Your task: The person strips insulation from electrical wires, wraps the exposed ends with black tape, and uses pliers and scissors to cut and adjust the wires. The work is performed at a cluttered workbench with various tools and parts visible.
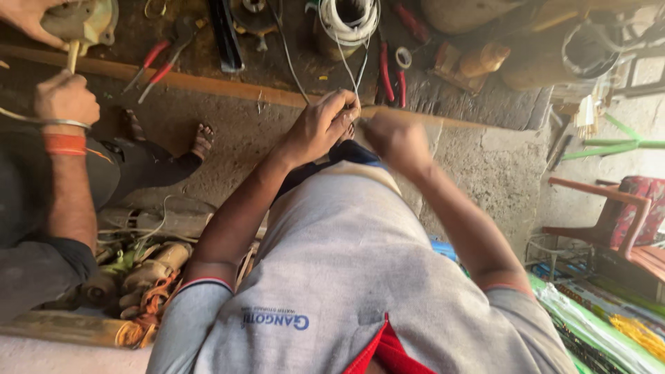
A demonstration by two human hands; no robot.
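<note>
A thin white wire point(352, 73) runs down from a white wire coil point(350, 17) on the workbench to my hands. My left hand point(320, 126) pinches the wire at the bench's front edge. My right hand point(398, 142) is blurred, fingers closed, right beside the left fingertips on the same wire. Both hands are over the wooden strip point(228, 88) along the bench edge, above my grey shirt.
Another person at the left has one hand point(66, 98) on a tool handle and another point(24, 17) on a pale green housing. Red-handled pliers point(154, 64) and another red-handled pair point(392, 73) lie on the bench. Wound coils point(149, 273) lie on the floor; a red chair point(627, 215) stands at the right.
</note>
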